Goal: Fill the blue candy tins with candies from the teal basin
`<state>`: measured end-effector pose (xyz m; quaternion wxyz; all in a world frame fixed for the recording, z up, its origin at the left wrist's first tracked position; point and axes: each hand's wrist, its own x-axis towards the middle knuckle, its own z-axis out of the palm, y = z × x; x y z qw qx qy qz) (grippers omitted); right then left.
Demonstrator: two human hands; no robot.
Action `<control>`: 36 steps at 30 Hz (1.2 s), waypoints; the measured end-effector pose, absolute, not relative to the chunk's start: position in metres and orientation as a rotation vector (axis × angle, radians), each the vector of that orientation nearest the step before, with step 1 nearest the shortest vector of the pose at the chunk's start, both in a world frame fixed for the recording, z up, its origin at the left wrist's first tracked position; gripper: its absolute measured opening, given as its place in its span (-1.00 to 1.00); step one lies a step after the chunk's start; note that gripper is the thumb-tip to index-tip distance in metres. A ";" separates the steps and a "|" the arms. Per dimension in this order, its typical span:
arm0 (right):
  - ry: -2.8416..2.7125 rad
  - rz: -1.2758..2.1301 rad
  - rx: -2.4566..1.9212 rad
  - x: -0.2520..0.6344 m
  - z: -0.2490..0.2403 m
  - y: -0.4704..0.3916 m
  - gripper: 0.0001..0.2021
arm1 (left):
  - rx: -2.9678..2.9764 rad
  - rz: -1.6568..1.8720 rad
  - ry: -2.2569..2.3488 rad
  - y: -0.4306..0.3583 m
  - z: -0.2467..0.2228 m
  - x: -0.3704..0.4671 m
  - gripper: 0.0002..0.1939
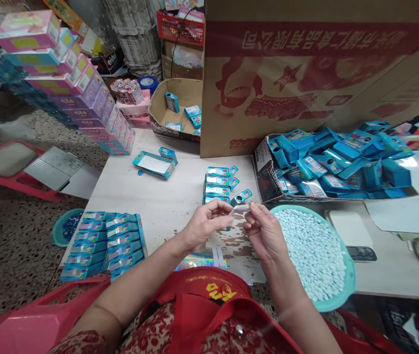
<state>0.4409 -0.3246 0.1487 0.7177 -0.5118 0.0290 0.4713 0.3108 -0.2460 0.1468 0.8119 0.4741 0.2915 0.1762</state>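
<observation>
My right hand [266,231] pinches a small, clear piece of plastic film [241,210] between thumb and fingertips. Across from it, my left hand [207,221] has its thumb and fingers closed at the film's other edge. Just beyond both hands stands a row of small blue candy boxes [218,180], with flaps sticking out on the right. One blue box [242,196] has its round hole facing up. Below my left hand lies a shiny holographic sheet [200,260] with white strips, partly hidden by my apron.
To the right are a turquoise basin [349,275] of pale blue candies and a carton [263,162] heaped with blue boxes. Filled rows of blue boxes [102,243] stand at left. A display tray [154,164] lies behind, near a tall cardboard carton [227,123].
</observation>
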 end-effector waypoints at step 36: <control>0.062 0.976 -1.263 0.429 0.148 -0.327 -0.62 | 2.327 0.595 0.725 -0.222 0.122 0.299 -0.83</control>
